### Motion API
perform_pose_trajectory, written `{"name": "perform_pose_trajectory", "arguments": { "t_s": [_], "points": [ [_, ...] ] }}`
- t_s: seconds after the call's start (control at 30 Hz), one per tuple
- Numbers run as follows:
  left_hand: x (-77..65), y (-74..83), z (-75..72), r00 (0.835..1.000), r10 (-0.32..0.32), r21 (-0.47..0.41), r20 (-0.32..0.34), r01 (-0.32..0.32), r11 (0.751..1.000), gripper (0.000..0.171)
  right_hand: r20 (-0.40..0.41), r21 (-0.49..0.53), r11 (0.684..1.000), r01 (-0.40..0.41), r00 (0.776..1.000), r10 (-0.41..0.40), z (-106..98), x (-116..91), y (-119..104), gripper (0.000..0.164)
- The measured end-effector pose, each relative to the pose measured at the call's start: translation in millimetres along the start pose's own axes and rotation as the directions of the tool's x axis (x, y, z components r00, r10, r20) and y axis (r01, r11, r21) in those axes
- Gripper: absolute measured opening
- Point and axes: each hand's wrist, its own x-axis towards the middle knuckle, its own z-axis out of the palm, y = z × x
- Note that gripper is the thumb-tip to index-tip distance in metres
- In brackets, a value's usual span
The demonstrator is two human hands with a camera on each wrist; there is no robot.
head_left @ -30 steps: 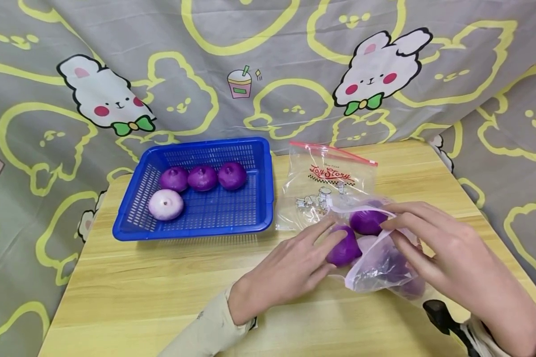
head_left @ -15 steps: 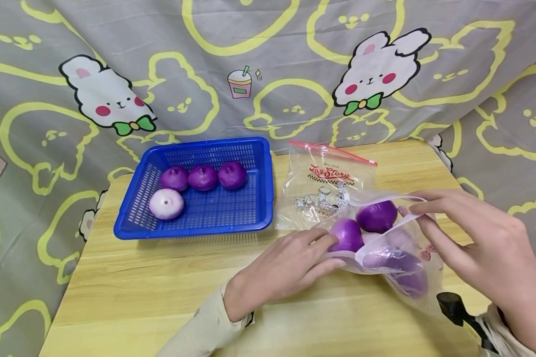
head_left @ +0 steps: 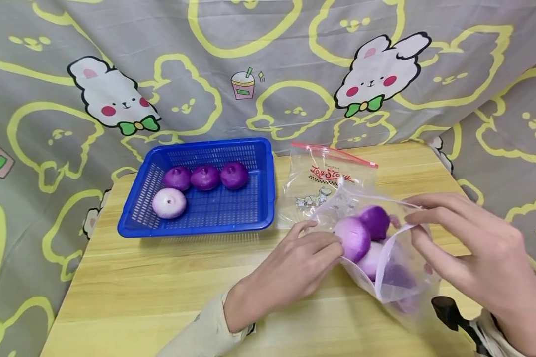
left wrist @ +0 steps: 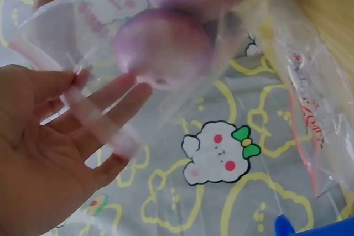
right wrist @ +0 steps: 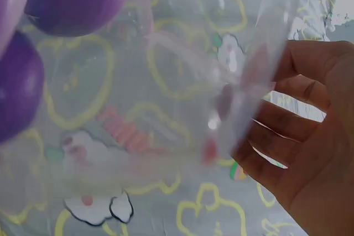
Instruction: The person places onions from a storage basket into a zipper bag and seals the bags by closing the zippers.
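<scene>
An upright clear zip bag (head_left: 395, 270) with a pale lilac rim holds several purple onions (head_left: 375, 222). At its left side my left hand (head_left: 290, 260) pinches the rim between thumb and forefinger, while other fingertips touch a paler onion (head_left: 353, 240) near the mouth. My right hand (head_left: 478, 253) pinches the opposite rim, so the mouth is spread apart. In the left wrist view, the left hand (left wrist: 61, 131) shows with onions (left wrist: 163, 48) behind the plastic. The right wrist view has the right hand (right wrist: 293, 120) at the bag's edge (right wrist: 193, 62).
A blue plastic basket (head_left: 232, 213) on the left holds three dark purple onions (head_left: 205, 177) and one whitish onion (head_left: 169, 203). Behind the upright bag lies a flat clear bag (head_left: 301, 171) with a red zip. The wooden table (head_left: 161, 277) meets a patterned cloth (head_left: 290, 64) at the back.
The bag's mouth has been drawn wider and its rim raised. An onion at the left has tipped inward, now showing a paler side. My right hand has shifted to the right.
</scene>
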Motion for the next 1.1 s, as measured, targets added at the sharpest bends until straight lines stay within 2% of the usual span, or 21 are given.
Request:
{"name": "perform_pose_trajectory", "arguments": {
  "t_s": [0.1, 0.2, 0.4, 0.53, 0.67, 0.8, 0.9, 1.1],
  "points": [
    [-1.7, 1.5, -4.6, 1.000, 0.009, 0.024, -0.017, -0.009, 1.000, 0.011, 0.075, 0.005, 1.000, 0.006, 0.997, -0.007, 4.8, 6.8, -11.1, 0.030],
    [-3.0, 1.2, -7.9, 1.000, 0.023, 0.014, 0.007, -0.023, 1.000, 0.010, 0.103, 0.018, 1.000, 0.009, 0.995, -0.010, 6.3, 8.1, -15.8, 0.030],
    [-9.2, -2.3, -19.1, 0.999, -0.012, -0.072, 0.051, 0.016, 0.997, 0.008, 0.058, 0.022, 1.000, 0.014, 0.998, -0.016, 9.8, 7.4, -14.2, 0.029],
    [-12.7, -11.7, -31.4, 0.999, -0.041, -0.098, 0.031, 0.044, 0.994, 0.013, 0.029, 0.014, 1.000, 0.022, 0.999, -0.022, 11.3, 8.4, -11.9, 0.032],
    [-18.2, -29.4, -45.4, 0.992, -0.123, -0.122, -0.020, 0.119, 0.985, 0.017, 0.032, 0.003, 1.000, 0.022, 0.999, -0.022, 11.0, 9.4, -10.4, 0.034],
    [-26.9, -52.9, -55.7, 0.966, -0.248, -0.155, -0.072, 0.235, 0.960, 0.018, 0.044, -0.024, 0.999, 0.021, 0.999, -0.020, 11.5, 8.1, -10.1, 0.035],
    [-34.3, -70.9, -56.9, 0.939, -0.334, -0.184, -0.086, 0.315, 0.931, 0.019, 0.053, -0.033, 0.999, 0.030, 0.998, -0.028, 12.7, 8.0, -9.8, 0.036],
    [-51.0, -98.6, -53.4, 0.893, -0.437, -0.212, -0.112, 0.408, 0.888, 0.023, 0.065, -0.046, 0.998, 0.031, 0.997, -0.028, 14.6, 9.7, -12.7, 0.039]
  ]
}}
